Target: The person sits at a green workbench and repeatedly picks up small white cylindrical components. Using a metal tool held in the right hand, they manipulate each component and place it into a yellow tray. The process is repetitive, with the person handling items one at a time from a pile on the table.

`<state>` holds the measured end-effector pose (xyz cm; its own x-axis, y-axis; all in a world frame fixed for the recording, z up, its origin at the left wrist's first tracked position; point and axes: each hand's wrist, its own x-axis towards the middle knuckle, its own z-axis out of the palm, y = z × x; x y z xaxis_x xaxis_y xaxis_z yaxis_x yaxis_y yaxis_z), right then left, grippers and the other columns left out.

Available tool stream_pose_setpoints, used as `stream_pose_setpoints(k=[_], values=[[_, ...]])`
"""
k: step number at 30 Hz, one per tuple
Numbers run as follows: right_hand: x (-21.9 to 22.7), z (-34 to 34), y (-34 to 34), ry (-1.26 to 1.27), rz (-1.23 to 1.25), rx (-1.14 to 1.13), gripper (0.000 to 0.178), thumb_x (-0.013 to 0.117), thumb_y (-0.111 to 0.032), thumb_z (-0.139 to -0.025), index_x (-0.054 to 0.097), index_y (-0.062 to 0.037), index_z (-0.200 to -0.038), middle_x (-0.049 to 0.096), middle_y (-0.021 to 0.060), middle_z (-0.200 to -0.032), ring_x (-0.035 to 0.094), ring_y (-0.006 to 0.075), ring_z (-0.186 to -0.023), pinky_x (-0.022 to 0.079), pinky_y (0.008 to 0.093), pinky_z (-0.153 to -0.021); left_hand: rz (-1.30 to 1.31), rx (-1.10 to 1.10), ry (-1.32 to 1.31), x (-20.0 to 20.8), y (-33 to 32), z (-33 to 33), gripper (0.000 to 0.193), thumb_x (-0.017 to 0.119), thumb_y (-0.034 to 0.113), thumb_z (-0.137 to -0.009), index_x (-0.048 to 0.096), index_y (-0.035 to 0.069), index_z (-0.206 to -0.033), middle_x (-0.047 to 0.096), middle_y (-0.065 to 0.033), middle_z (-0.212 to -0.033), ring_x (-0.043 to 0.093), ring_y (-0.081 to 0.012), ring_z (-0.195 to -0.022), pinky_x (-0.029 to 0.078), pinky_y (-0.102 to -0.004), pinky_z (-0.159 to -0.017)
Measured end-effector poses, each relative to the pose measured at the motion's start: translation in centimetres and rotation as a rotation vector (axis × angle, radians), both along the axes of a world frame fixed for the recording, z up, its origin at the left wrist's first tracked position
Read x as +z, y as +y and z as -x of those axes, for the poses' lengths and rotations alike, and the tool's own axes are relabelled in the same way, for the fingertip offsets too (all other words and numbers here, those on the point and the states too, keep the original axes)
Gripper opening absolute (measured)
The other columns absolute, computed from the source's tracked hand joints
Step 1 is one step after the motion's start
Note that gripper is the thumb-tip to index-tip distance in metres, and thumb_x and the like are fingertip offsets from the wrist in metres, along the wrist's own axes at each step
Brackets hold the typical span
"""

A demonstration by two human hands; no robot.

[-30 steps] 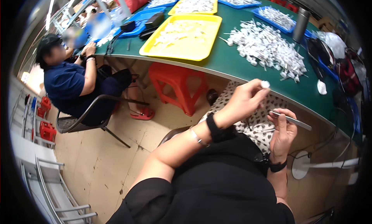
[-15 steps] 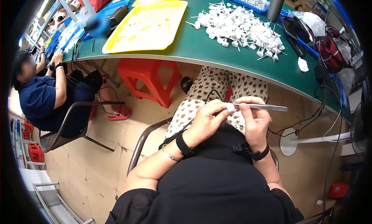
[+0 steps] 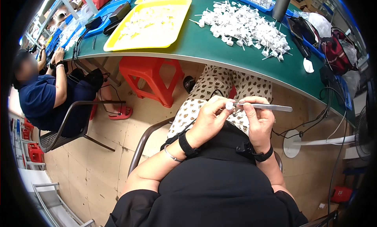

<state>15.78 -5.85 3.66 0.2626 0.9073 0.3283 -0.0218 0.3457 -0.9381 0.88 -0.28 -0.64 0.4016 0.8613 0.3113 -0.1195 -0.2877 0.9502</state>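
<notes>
**Tweezers held at a small white piece over the lap**

The person's left hand has its grip closed, thumb and fingertips pinching the small white piece on the near side of the counter, clear of its edge. The right hand has its grip closed around the tweezers, their back end jutting right and their tips pointing left. The tips look to be at the piece's edge; whether they touch it or reach inside is too small to tell, and so is how far they stand apart.

The step in hand appears to be fine tweezer work on this 1 piece. The next move seems to call for a firm left pinch and careful control of the tips, since so little a piece could slip or turn. On the counter lie a pile of white pieces and a yellow tray holding small parts.
</notes>
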Motion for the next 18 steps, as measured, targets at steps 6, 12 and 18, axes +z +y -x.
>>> stream_pose_setpoints(k=[6,12,18], values=[[-0.2,0.2,0.1,-0.047,-0.008,0.013,0.010,0.066,-0.001,-0.100,0.065,0.0033,-0.108,0.072,0.0092,-0.099,0.069,0.0130,-0.085,0.057,0.0266,-0.078,-0.019,-0.009,0.002,-0.2,-0.1,0.0,0.011,0.062,-0.003,-0.098,0.070,-0.003,-0.107,0.065,-0.0085,-0.104,0.071,-0.0160,-0.091,0.062,-0.0276,-0.081],[-0.8,0.0,0.4,-0.188,-0.055,-0.038,0.007,0.067,-0.001,-0.098,0.067,0.0043,-0.104,0.071,0.0076,-0.094,0.070,0.0140,-0.080,0.057,0.0265,-0.072,-0.089,0.015,0.053,-0.3,-0.1,0.0,0.010,0.063,-0.007,-0.096,0.069,-0.004,-0.104,0.066,-0.0089,-0.099,0.072,-0.0160,-0.088,0.063,-0.0277,-0.078],[-1.2,0.0,0.5,-0.261,-0.099,-0.051,0.008,0.068,-0.002,-0.098,0.067,0.0041,-0.103,0.071,0.0078,-0.092,0.070,0.0142,-0.078,0.057,0.0268,-0.070,-0.164,0.040,0.052,-0.5,-0.1,-0.1,0.011,0.064,-0.008,-0.095,0.069,-0.003,-0.104,0.067,-0.0090,-0.097,0.072,-0.0165,-0.086,0.062,-0.0279,-0.076]])
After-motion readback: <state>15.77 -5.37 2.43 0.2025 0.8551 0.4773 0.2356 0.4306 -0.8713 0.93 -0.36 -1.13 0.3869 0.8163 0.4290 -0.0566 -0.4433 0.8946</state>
